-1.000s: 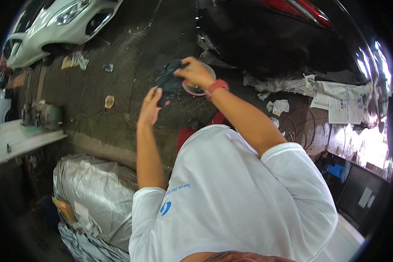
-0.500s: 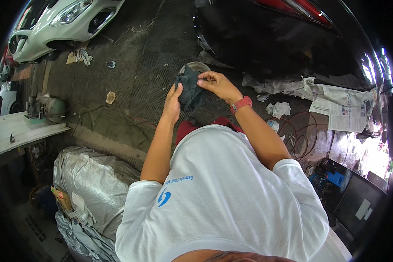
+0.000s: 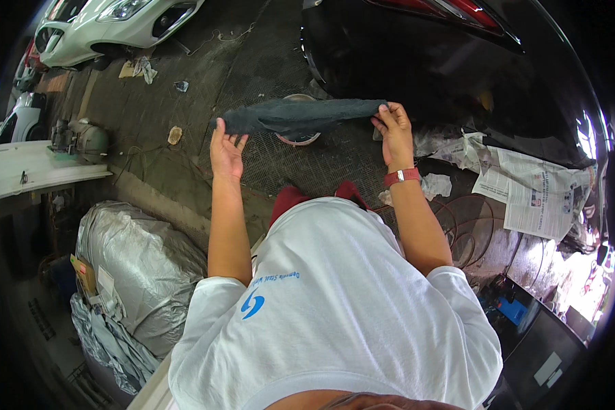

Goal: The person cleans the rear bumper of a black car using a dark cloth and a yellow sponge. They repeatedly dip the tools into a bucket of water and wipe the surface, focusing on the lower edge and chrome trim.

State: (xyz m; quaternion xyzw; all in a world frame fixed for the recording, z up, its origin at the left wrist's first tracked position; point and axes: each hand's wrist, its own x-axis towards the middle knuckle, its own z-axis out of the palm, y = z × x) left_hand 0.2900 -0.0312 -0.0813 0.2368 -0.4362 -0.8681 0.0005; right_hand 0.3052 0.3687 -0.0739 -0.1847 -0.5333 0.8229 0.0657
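A dark grey-green cloth (image 3: 307, 117) is stretched sideways between my two hands, in front of my body. My left hand (image 3: 227, 152) pinches its left end between thumb and fingers. At the opposite end, my right hand (image 3: 393, 131), with a red watch at the wrist, grips the cloth's corner. Partly hidden behind and below the cloth is a round pale bucket (image 3: 298, 140) on the floor. Beyond my right hand stands a glossy black car (image 3: 417, 61) with a red tail light.
Newspaper sheets (image 3: 536, 191) lie along the black car at right, near a coiled reddish hose (image 3: 461, 236). A white car (image 3: 109, 27) is at far left. A silver-covered bulky object (image 3: 143, 266) and a green compressor tank (image 3: 92, 141) stand at left.
My hands have moved apart, left and right. The cloth, bunched between them before, is now spread into a long strip, and more of the bucket shows beneath it.
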